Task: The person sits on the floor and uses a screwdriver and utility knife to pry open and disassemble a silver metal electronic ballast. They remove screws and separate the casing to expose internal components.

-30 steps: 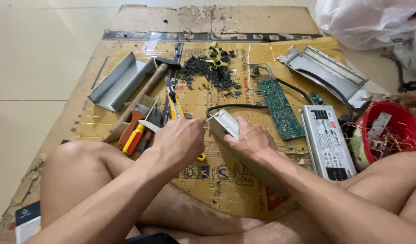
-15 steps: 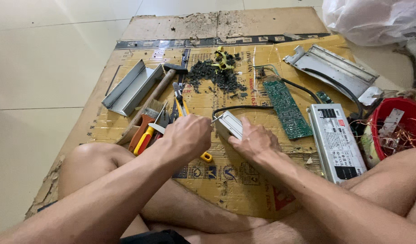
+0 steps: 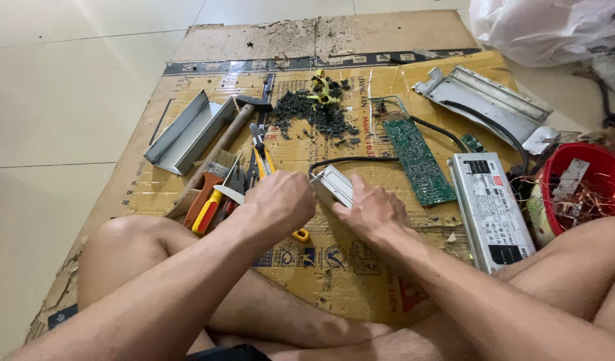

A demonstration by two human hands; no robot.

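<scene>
Grey metal box (image 3: 334, 185), small & rectangular, sits tilted on the cardboard sheet (image 3: 187, 53) approx. centre, w/ a black cable (image 3: 351, 160) running off its top end toward the green circuit board (image 3: 417, 160). Right hand (image 3: 371, 210) lies against the box's lower right side, fingers curled round the edge, holding it down. Left hand (image 3: 280, 200) is closed in a loose fist just left of the box, touching or nearly touching its left end; a yellow tool handle (image 3: 300, 234) pokes out below the fist, so it seems clenched on a tool, tip hidden.

Left of the hands: a hammer (image 3: 217, 150) w/ wooden handle, pliers & screwdrivers w/ orange/yellow grips (image 3: 207, 207), and grey metal channel pieces (image 3: 187, 130) further left. Above: pile of small black parts (image 3: 314, 113) w/ a yellow bit on top. Right of the circuit board: a long silver power supply unit (image 3: 491, 207), then a red bowl (image 3: 581, 184) holding copper wire & scrap. Bent metal housing (image 3: 484, 100) lies at upper right, white plastic bag (image 3: 548, 27) beyond it. Person sits cross-legged, bare knees on either side.
</scene>
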